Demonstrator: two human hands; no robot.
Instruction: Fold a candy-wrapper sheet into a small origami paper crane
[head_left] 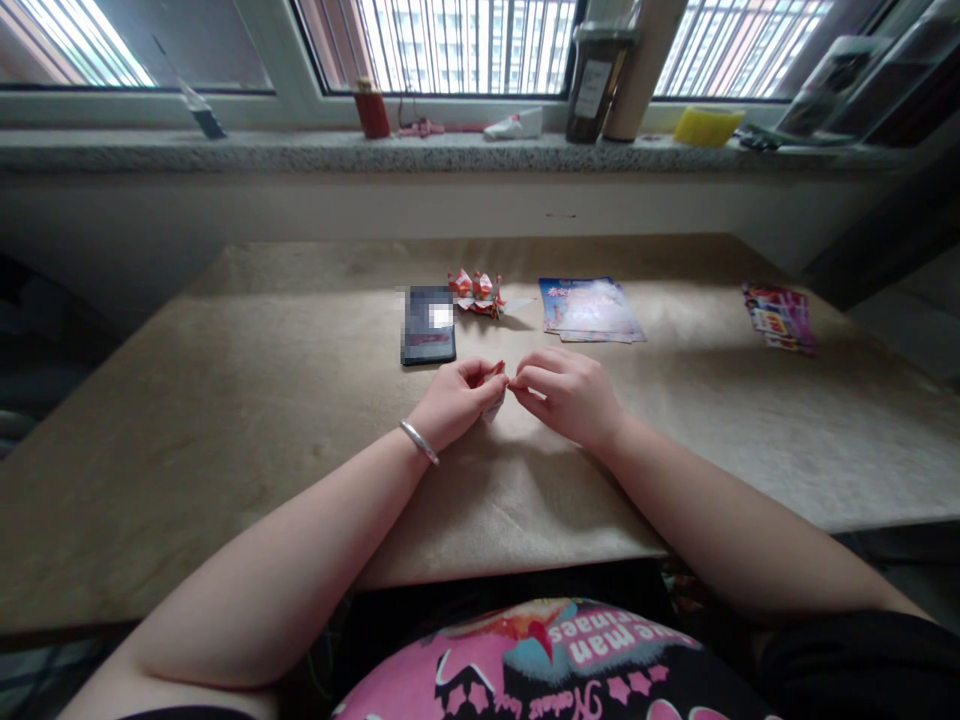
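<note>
Over the middle of the table, my left hand [459, 398], with a silver bangle on its wrist, pinches a small folded piece of paper [494, 408] in white and red. My right hand [564, 392] is beside it, thumb and fingertips pressed together close to the paper's right edge. Whether those fingertips grip the paper or some tiny part of it is too small to tell. Just beyond my hands stand red and white folded-paper pieces [477, 292], grouped together. A dark phone [429, 325] lies flat to their left, its screen partly blurred out.
Blue printed sheets [592, 308] lie stacked beyond my right hand. Colourful printed papers [780, 318] are fanned out at the table's [225, 430] far right. On the windowsill [285, 152] stand a red bottle [371, 110], a dark jar [596, 85] and a yellow roll [707, 125].
</note>
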